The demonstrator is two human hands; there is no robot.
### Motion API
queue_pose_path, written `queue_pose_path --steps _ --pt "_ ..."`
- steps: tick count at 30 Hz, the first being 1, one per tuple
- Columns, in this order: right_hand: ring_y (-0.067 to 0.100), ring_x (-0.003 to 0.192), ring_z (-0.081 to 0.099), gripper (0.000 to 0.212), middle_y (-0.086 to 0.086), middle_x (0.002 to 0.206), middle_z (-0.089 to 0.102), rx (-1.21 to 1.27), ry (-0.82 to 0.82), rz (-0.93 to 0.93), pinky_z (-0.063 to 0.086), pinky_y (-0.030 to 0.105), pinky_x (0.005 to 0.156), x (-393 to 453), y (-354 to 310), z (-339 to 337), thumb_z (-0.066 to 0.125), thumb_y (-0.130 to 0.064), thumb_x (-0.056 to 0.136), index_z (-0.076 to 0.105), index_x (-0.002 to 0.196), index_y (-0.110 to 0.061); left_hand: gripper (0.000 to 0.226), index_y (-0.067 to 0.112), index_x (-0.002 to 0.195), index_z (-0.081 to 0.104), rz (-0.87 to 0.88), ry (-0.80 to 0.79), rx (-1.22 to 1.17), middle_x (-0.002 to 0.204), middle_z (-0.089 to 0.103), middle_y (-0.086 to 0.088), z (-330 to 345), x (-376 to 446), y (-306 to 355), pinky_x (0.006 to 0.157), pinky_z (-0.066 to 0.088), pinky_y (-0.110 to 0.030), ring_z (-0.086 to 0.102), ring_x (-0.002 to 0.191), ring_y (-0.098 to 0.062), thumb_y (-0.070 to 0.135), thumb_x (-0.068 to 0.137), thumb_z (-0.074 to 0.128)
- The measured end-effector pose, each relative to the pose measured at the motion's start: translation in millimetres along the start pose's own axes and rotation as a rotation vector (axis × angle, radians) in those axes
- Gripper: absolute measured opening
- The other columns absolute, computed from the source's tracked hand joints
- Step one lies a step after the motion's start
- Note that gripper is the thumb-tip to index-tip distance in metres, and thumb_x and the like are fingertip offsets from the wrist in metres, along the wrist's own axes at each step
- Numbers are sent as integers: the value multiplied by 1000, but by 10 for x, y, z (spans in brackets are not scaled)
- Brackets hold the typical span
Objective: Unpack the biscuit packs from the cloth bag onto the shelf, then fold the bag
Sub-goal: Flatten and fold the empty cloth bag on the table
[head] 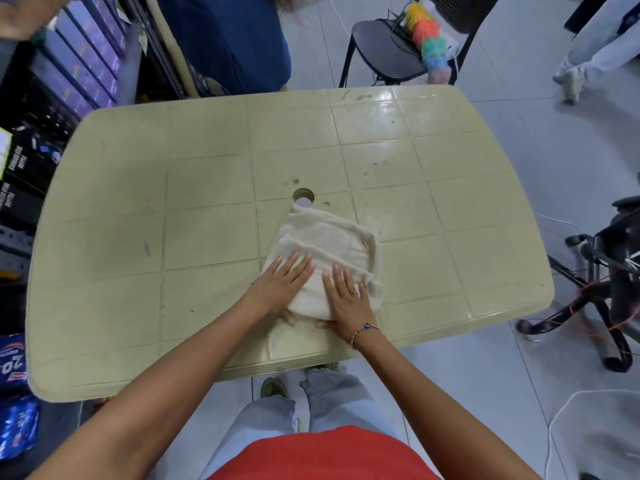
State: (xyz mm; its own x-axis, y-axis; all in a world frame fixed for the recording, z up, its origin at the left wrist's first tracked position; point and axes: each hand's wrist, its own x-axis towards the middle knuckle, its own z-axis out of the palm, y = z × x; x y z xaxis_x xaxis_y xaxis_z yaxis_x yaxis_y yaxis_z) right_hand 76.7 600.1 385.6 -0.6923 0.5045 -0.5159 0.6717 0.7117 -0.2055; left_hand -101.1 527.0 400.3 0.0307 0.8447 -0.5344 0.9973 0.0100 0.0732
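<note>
A small shop's back corner, by the look of it.

Stacked purple boxed goods (86,50) fill the shelving (152,46) at far left, black cartons (24,174) stand below them, and blue snack packs (15,393) lie near left (their print is too blurred to read). A worn plastic table (207,202) stands on a tiled floor (519,98), with a black chair (381,46) beyond it carrying a bright duster (429,39).

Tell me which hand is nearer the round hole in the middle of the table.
Left. The left hand lies flat on the folded cloth bag, almost directly below the hole. The right hand presses the bag's near edge, lower and further right.
</note>
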Motion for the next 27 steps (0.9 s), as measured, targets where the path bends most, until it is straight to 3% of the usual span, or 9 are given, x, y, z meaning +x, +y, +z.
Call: queue_pose_path --steps 3,5,7,9,12,16,20,24,27 --pt "29 144 25 65 9 159 17 97 12 -17 27 46 113 82 35 -279 48 -8 90 23 148 -20 62 20 151 13 -36 26 -46 162 9 -4 -283 36 33 115 24 -38 16 148 -25 14 96 42" --pt "31 121 53 45 16 137 53 250 -38 -17 42 34 92 133 105 -565 50 -19 87 51 132 -15 43 19 137 44 -87 2 -100 146 45 -8 -530 80 22 89 42 -34 46 130 -28 15 94 43" --pt "27 99 61 34 16 112 66 447 -153 -24 43 29 79 169 184 -839 52 -27 89 61 116 -9 29 14 117 59 -104 -63 -103 123 61 -9 -824 127 -39 75 41 -33 57 111 -28 19 89 51" --pt "21 88 57 27 11 97 66 570 -200 -51 44 27 72 192 285 -1054 57 -24 90 63 109 -6 25 13 107 61 -117 -74 -103 114 62 -8 -1043 177 -141 72 41 -33 59 104 -28 26 87 56" --pt "24 96 58 27 10 101 63 581 -101 73 44 30 78 301 440 -1210 58 -21 88 62 111 -7 13 16 99 56 -155 156 -97 110 62 -10 -1180 281 -220 74 38 -34 58 98 -29 20 88 51" --pt "33 114 56 36 11 130 57 219 283 171 42 39 94 412 251 -1036 47 -12 87 54 123 -12 43 17 141 36 -96 426 -118 150 38 -4 -904 500 -40 114 18 -43 30 140 -24 18 98 37" --pt "23 131 41 37 6 141 49 281 249 45 30 43 104 445 11 -588 32 -23 98 44 131 -13 53 16 151 10 -82 337 49 162 2 -4 -469 637 129 115 -15 -48 -7 149 -28 28 101 24" --pt "17 149 7 53 1 161 12 172 240 109 10 42 118 470 195 -254 21 -40 101 15 150 -21 55 24 151 7 -57 264 -144 162 -1 1 -227 740 -6 118 -11 -43 -9 149 -20 43 101 15" --pt "18 149 -2 60 -1 162 1 177 286 267 2 46 119 438 380 -93 16 -49 98 5 151 -24 60 30 151 4 -106 316 -206 162 -7 2 -129 770 -65 119 -11 -41 -14 148 -18 54 97 15"
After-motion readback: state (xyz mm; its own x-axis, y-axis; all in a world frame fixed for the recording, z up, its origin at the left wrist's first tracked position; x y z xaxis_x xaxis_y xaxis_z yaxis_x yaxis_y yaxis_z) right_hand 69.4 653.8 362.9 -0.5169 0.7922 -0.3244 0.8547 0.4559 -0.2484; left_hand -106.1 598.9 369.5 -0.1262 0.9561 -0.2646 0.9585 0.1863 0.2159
